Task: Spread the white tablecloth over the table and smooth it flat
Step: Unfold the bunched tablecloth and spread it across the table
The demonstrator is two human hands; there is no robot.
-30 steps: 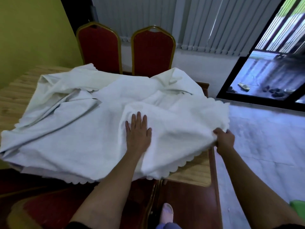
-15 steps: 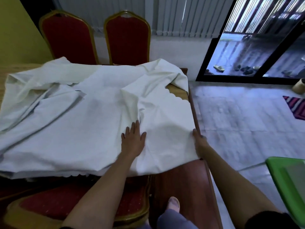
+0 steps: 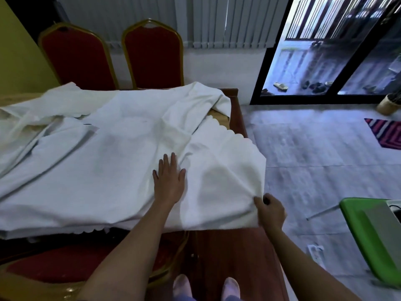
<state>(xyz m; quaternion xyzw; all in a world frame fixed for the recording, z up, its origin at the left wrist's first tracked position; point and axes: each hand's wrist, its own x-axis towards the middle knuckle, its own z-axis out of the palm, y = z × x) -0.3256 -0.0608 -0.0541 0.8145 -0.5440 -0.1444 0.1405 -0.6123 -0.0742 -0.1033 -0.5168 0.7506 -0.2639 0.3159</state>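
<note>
Left hand [image 3: 169, 183] flat on tablecloth [image 3: 108, 170], right hand [image 3: 271, 211] pinching corner

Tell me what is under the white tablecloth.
A wooden table shows at the far right corner, where the tablecloth stops short. The left hand presses on top; the right hand grips the near corner. The rest of the tabletop is covered.

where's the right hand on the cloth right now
In the head view, the right hand pinches the near right corner of the white scalloped tablecloth at the wooden table's edge, right of the flat left hand.
</note>
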